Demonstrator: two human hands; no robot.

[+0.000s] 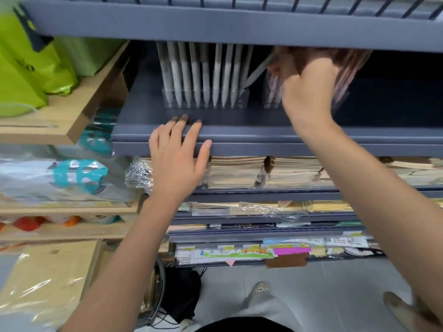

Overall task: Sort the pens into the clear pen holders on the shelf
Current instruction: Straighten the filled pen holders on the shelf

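Pens clutched in right hand grip; left hand flat on shelf.

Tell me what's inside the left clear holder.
A row of white pens, tips down, fills the clear holder; the shelf above hides their upper ends.

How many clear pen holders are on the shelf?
2: the left holder, full of white pens, and the right holder, partly behind the right hand gripping pink pens. Others may be hidden.
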